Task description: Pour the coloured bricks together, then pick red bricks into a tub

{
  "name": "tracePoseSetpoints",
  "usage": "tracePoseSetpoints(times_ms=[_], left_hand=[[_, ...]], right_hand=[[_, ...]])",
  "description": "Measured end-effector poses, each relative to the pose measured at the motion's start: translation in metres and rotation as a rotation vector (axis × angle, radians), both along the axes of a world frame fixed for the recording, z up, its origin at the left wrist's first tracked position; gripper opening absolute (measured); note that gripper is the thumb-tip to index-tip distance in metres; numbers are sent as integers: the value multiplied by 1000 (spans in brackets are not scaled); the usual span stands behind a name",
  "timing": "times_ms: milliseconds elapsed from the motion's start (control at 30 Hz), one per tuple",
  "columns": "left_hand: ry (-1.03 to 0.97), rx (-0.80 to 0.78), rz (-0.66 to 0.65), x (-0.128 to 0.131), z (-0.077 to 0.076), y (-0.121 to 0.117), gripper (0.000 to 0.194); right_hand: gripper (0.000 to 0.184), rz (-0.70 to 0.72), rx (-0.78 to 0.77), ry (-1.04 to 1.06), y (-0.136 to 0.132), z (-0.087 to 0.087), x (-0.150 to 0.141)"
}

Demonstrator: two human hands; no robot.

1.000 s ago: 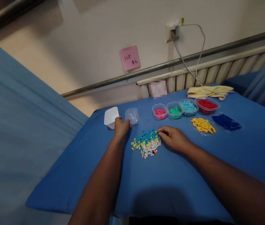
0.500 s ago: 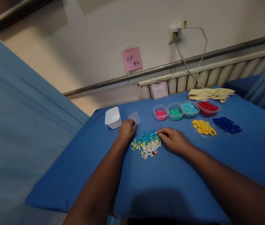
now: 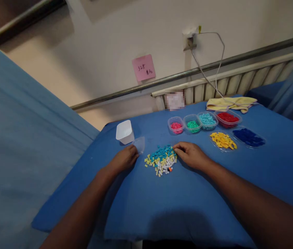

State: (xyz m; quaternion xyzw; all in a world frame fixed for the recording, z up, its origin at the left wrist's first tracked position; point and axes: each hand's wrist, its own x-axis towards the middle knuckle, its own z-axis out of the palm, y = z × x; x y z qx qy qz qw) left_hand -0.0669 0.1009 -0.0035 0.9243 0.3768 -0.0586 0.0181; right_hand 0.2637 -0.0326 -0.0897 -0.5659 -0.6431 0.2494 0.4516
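A pile of small mixed beads (image 3: 162, 159), blue, yellow and white, lies on the blue cloth-covered table (image 3: 177, 204). My left hand (image 3: 123, 160) rests just left of the pile, fingers closed on the edge of a small clear plastic cup (image 3: 139, 144). My right hand (image 3: 191, 155) lies at the pile's right edge, fingers curled and pinched at the beads; what it holds is too small to tell. A white square cup (image 3: 125, 131) stands behind my left hand.
At the back right stand clear tubs of sorted beads: pink (image 3: 176, 125), green (image 3: 193, 123), light blue (image 3: 207, 119), red (image 3: 227, 117), yellow (image 3: 222, 140) and dark blue (image 3: 248, 136). A yellow cloth (image 3: 230, 102) and a white cable (image 3: 208, 74) lie behind them. Blue bedding (image 3: 19, 145) rises at the left.
My left hand has pulled the clear cup from beside the white cup toward me and to the left of the pile. My right hand has stayed put.
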Motion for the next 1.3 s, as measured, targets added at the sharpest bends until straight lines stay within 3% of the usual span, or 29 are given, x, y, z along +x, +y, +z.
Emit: tracePoseSetpoints(times_ms=[200,367,500,600,733,800,900,1000,1100,1200,1300], left_hand=[[-41,-88,82,-80,6,-30,32],[-44,0,250,-112,4,-6,36],[-23,56,383,-113,1,14,38],[-88,187,392,-98,1,5,45],[-368,390,269,-58,-3,-19,52],[-473,383,204,-33,-8,-26,51],[-586,202,223,3,-22,-31,61],[-489,-39,175,36,-37,-39,81],[-366,-141,122,65,-45,-53,91],[-338,-154,-35,92,-46,-68,87],[-337,-93,-183,113,-50,-71,69]], right_hand=[[23,-26,28,-30,0,-3,-1],[26,-108,92,-88,-3,2,-4],[35,-301,148,-196,-21,10,20],[49,-626,161,-394,-49,6,56],[67,-854,-83,-665,-84,-8,92],[67,-882,-222,-729,-92,-11,97],[63,-880,-338,-789,-94,-10,94],[63,-884,-400,-818,-88,-8,87],[72,-890,-438,-793,-79,-7,84],[74,-899,-442,-742,-69,-8,82],[75,-920,-415,-671,-62,-9,78]])
